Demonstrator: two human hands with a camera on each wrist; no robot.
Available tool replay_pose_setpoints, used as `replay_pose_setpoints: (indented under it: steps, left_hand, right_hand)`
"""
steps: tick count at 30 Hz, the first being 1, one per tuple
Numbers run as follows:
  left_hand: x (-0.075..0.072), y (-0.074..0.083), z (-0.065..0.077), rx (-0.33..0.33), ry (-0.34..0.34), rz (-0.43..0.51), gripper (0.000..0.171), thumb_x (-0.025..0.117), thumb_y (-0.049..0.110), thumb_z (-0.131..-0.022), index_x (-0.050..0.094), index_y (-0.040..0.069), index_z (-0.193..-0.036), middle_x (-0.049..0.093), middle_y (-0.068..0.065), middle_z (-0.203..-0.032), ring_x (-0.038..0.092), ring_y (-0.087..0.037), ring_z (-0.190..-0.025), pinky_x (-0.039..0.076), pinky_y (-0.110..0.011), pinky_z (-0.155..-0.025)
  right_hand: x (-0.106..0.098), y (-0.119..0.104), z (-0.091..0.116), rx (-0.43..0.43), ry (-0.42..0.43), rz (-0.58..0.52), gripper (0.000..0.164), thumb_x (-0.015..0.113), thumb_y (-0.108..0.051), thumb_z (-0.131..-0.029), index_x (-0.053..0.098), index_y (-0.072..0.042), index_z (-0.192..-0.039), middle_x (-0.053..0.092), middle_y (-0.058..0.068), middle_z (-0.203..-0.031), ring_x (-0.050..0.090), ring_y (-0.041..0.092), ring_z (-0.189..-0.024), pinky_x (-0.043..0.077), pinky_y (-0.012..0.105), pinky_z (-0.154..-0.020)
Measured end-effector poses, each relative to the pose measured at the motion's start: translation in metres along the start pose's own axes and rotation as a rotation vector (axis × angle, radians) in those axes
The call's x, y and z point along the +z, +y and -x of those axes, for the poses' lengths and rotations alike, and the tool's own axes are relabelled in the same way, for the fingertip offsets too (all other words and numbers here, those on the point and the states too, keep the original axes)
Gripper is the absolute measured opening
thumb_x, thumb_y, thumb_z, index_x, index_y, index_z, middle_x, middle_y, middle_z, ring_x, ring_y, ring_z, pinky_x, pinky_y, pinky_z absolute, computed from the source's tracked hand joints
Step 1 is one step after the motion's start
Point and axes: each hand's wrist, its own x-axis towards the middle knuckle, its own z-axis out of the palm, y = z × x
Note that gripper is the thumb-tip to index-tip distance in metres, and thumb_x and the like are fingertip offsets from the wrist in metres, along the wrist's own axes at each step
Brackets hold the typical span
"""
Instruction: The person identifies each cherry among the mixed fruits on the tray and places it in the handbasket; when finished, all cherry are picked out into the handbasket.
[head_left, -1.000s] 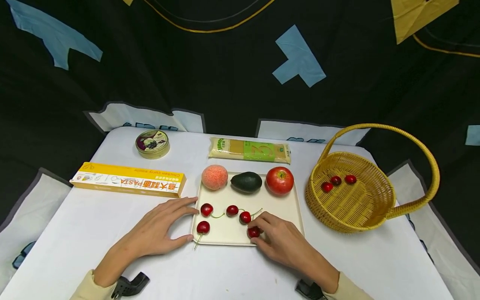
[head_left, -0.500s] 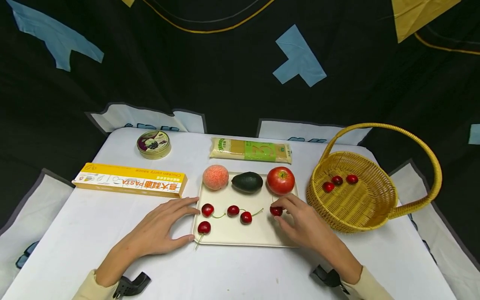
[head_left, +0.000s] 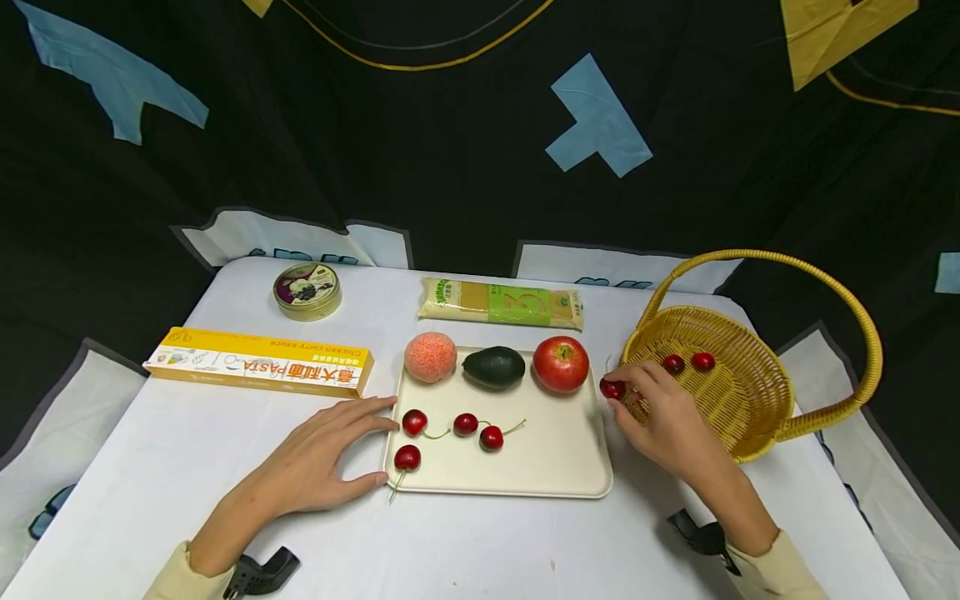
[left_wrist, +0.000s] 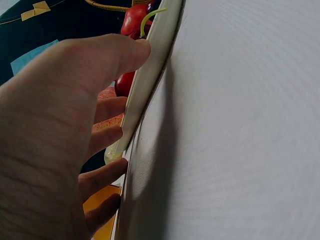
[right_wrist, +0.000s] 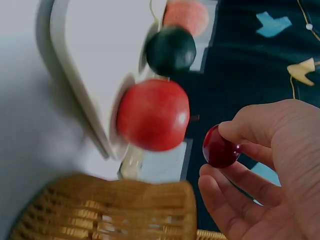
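Between thumb and fingers my right hand [head_left: 670, 421] pinches a dark red cherry [right_wrist: 220, 147], held up at the near left rim of the wicker basket [head_left: 780, 379]. Two cherries [head_left: 702, 362] show inside the basket; the hand covers part of its floor. My left hand [head_left: 322, 458] rests with spread fingers against the left edge of the cream tray [head_left: 525, 475], its thumb touching the rim in the left wrist view. On the tray lie several cherries [head_left: 491, 437] with stems, a pinkish textured ball-like fruit [head_left: 431, 357], a dark green avocado [head_left: 493, 367] and a red apple [head_left: 560, 364].
A yellow pasta box [head_left: 258, 361] lies left of the tray, with a round tin [head_left: 307, 290] behind it. Behind the tray is a bag of noodles [head_left: 501, 302]. The basket's tall handle [head_left: 862, 333] arches over its right side.
My right hand has lifted a cherry from the tray's near right part and carried it right, past the apple, to the basket's rim. The left hand has stayed in place.
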Motion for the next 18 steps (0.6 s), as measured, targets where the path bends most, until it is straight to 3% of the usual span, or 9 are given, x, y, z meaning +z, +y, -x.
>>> replay_pose_setpoints:
  steps: [7,11,18]
  left_hand:
    - [0.0,0.0,0.0,-0.005,-0.005,-0.002,0.059,0.087,0.048,-0.086,0.07,0.03,-0.139,0.049,0.006,-0.165,0.05,-0.026,-0.149,0.044,-0.058,-0.116]
    - [-0.001,0.0,0.0,-0.004,-0.001,-0.001,0.059,0.087,0.048,-0.086,0.07,0.03,-0.139,0.049,0.006,-0.165,0.05,-0.026,-0.149,0.044,-0.057,-0.116]
    - [-0.001,0.0,0.0,-0.002,-0.004,0.003,0.059,0.087,0.048,-0.086,0.069,0.031,-0.14,0.049,0.007,-0.165,0.049,-0.024,-0.15,0.043,-0.057,-0.117]
  right_hand:
    - [-0.012,0.016,0.002,0.072,0.02,0.018,0.038,0.086,0.002,-0.083,0.074,-0.008,-0.117,0.069,0.01,-0.111,0.068,0.023,-0.088,0.065,0.045,-0.069]
    - [-0.015,0.026,0.005,0.085,0.023,0.032,0.037,0.086,0.001,-0.084,0.073,-0.007,-0.118,0.07,0.012,-0.112,0.07,0.026,-0.089,0.065,0.051,-0.071]
    - [-0.015,0.047,0.009,0.084,0.023,0.041,0.038,0.087,0.002,-0.083,0.074,-0.008,-0.118,0.071,0.012,-0.111,0.071,0.027,-0.088,0.065,0.051,-0.07]
